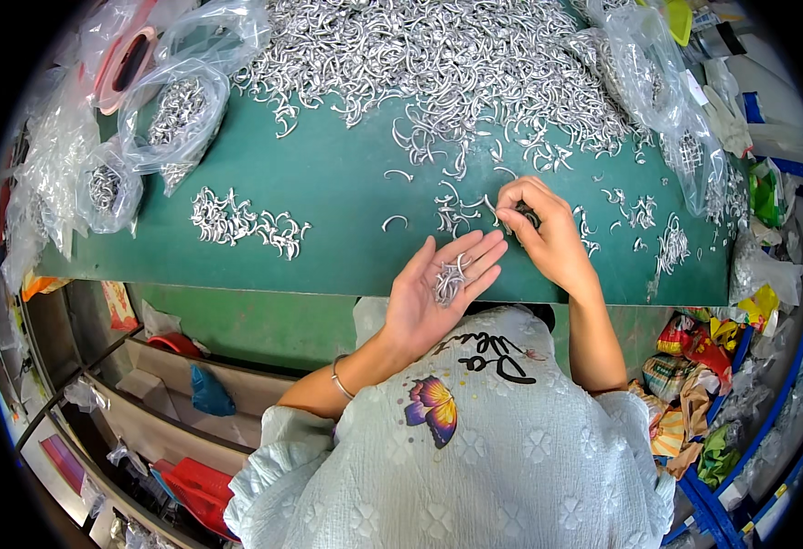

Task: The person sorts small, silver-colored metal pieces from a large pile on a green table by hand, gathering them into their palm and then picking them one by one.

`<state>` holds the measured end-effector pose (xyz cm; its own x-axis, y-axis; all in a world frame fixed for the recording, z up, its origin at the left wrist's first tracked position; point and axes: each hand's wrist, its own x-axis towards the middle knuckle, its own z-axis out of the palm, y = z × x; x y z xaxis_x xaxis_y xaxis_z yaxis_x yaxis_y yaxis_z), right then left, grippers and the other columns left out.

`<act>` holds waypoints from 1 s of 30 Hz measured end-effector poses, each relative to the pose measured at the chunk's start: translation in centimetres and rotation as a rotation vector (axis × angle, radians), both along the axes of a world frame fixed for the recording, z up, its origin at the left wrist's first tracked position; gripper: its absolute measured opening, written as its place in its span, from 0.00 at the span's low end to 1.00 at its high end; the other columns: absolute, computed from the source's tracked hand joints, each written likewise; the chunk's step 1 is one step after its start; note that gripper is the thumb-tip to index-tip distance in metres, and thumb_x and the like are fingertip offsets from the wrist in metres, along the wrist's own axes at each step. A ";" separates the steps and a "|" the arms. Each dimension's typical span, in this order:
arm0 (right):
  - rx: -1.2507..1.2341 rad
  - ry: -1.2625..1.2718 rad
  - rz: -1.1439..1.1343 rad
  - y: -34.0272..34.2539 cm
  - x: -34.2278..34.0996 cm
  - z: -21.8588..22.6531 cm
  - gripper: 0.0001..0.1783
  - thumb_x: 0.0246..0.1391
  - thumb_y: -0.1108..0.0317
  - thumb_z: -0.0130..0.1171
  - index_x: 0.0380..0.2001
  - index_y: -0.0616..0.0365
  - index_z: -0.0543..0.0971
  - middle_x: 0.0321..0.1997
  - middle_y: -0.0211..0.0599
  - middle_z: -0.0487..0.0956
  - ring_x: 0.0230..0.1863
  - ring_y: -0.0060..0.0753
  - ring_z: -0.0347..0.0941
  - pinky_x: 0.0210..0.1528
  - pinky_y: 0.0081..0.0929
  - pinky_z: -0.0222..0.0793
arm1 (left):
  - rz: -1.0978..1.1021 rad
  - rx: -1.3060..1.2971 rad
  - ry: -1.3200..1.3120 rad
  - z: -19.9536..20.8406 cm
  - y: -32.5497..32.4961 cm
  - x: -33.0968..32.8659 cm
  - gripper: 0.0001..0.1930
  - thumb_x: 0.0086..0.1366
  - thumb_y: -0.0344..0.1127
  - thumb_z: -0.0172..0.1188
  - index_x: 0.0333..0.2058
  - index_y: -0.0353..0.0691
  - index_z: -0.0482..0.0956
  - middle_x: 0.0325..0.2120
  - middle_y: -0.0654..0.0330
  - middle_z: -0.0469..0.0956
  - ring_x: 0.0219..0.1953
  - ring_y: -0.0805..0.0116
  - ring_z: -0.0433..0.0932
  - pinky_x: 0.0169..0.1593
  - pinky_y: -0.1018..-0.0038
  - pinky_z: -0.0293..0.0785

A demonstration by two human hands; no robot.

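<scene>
My left hand (424,297) is palm up over the table's near edge, its fingers stretched out. A small heap of curved silvery metal pieces (450,280) rests on that palm. Just to its right, my right hand (543,229) is closed, thumb against curled fingers. Dark grey metal pieces (528,214) show partly inside its grip; how many is hidden. By the right fingertips lies a loose cluster of curved pieces (454,209) on the green table (328,174).
A large mound of the same pieces (447,55) covers the table's far side. A smaller pile (246,224) lies left, another group (672,245) right. Clear plastic bags (177,114) stand at the left; more bags (644,69) at the right. Below left is a shelf (172,403).
</scene>
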<state>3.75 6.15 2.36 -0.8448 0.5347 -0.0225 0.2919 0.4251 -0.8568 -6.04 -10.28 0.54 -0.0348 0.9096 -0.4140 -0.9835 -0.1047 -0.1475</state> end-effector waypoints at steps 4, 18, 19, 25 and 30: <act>-0.014 0.040 0.148 -0.4 0.5 1.6 0.05 0.47 0.76 0.59 0.29 0.62 0.73 0.33 0.36 0.75 0.36 0.37 0.69 0.43 0.30 0.63 | -0.003 -0.084 0.050 0.3 0.2 0.1 0.25 0.72 0.43 0.35 0.55 0.26 0.63 0.58 0.42 0.60 0.63 0.50 0.57 0.66 0.58 0.54; 0.337 -0.045 0.240 -0.2 -1.0 -1.2 0.15 0.41 0.74 0.64 0.35 0.58 0.74 0.40 0.35 0.72 0.43 0.42 0.66 0.45 0.35 0.60 | -0.210 -0.016 0.103 -0.4 -0.6 0.1 0.23 0.72 0.46 0.37 0.47 0.31 0.71 0.51 0.42 0.70 0.58 0.48 0.67 0.61 0.57 0.63; 0.306 -0.049 0.228 0.2 -0.5 -1.6 0.14 0.41 0.74 0.64 0.34 0.59 0.74 0.39 0.35 0.73 0.42 0.42 0.66 0.45 0.34 0.61 | -0.195 -0.003 0.103 -0.2 -0.5 0.1 0.23 0.72 0.46 0.36 0.49 0.30 0.69 0.53 0.41 0.67 0.60 0.48 0.63 0.62 0.57 0.61; 0.380 0.061 0.180 -0.5 -1.1 0.5 0.20 0.38 0.77 0.62 0.41 0.56 0.77 0.48 0.34 0.73 0.47 0.40 0.65 0.48 0.34 0.60 | -0.157 0.048 0.045 0.3 -0.2 -0.1 0.26 0.72 0.46 0.34 0.55 0.28 0.62 0.60 0.41 0.58 0.65 0.49 0.55 0.66 0.58 0.55; 0.389 -0.013 0.227 -1.1 -1.0 -1.5 0.18 0.40 0.75 0.63 0.39 0.56 0.77 0.42 0.33 0.73 0.44 0.39 0.66 0.47 0.33 0.61 | -0.141 0.084 -0.047 -0.1 -0.6 0.0 0.26 0.72 0.46 0.35 0.54 0.25 0.62 0.57 0.39 0.62 0.61 0.49 0.62 0.64 0.60 0.59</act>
<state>2.70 5.06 0.85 -0.9427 0.3065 0.1320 0.1638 0.7696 -0.6172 -6.03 -10.90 0.40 0.1138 0.9356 -0.3342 -0.9793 0.0489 -0.1963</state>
